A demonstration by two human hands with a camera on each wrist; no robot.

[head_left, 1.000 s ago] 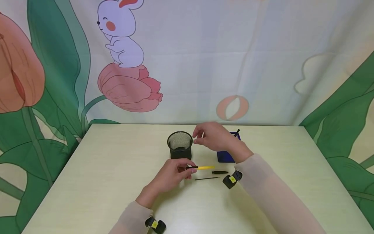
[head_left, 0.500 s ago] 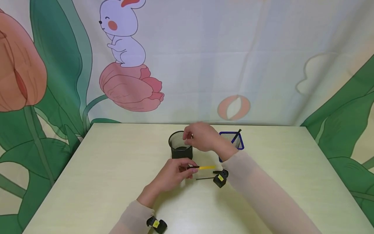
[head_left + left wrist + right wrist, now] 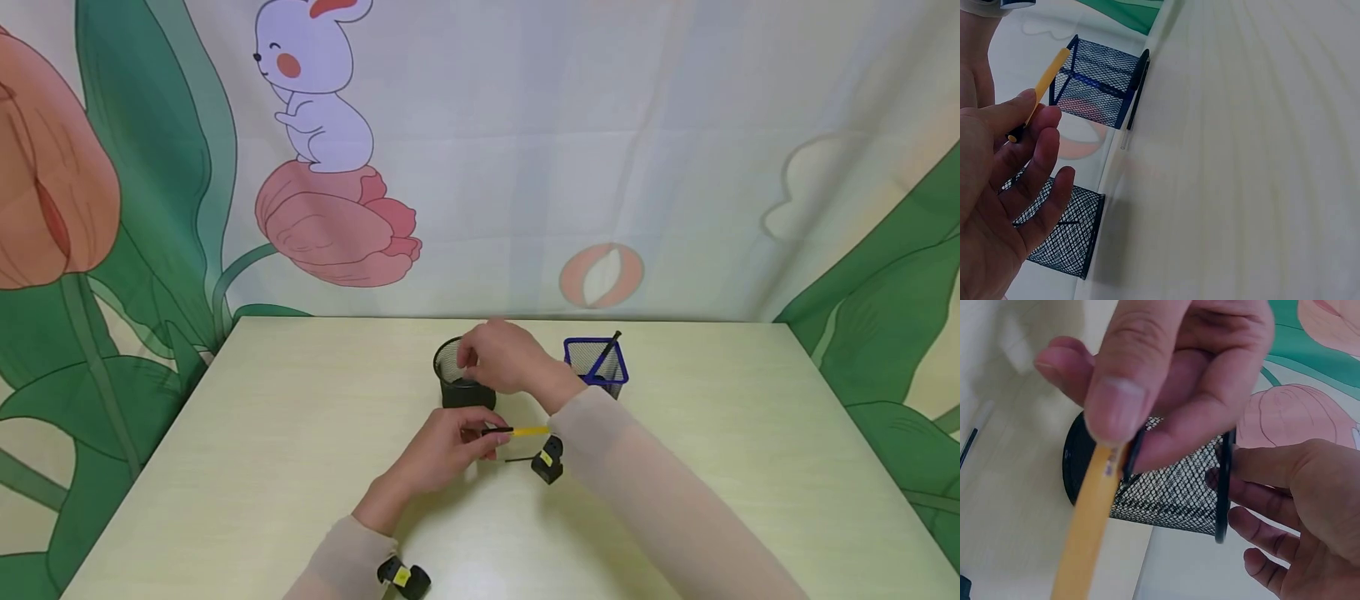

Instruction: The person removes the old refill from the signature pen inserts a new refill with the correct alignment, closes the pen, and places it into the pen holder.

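Observation:
In the head view my left hand [image 3: 450, 446] pinches a yellow pen barrel [image 3: 532, 431] with a black end, thumb against fingers. The left wrist view shows the same yellow barrel [image 3: 1052, 72] between thumb and forefinger. My right hand [image 3: 502, 357] is over the opening of a black mesh pen cup [image 3: 468, 396]. Seen from the right wrist, the right hand [image 3: 1307, 506] has its thumb and forefinger at the cup's rim [image 3: 1225, 506], fingertips reaching past it; whether they hold anything is hidden. A thin dark refill [image 3: 519, 459] lies on the table.
A blue mesh pen holder [image 3: 624, 375] with a black pen [image 3: 611, 346] leaning in it stands behind the right forearm. The pale tabletop [image 3: 322, 375] ends at a printed curtain [image 3: 480, 183]. A black pen piece [image 3: 1140, 69] lies before the blue holder.
My right hand has moved left and slightly down, from beside the black cup to over its opening. The blue holder has come into fuller view. The left hand stays with the yellow barrel.

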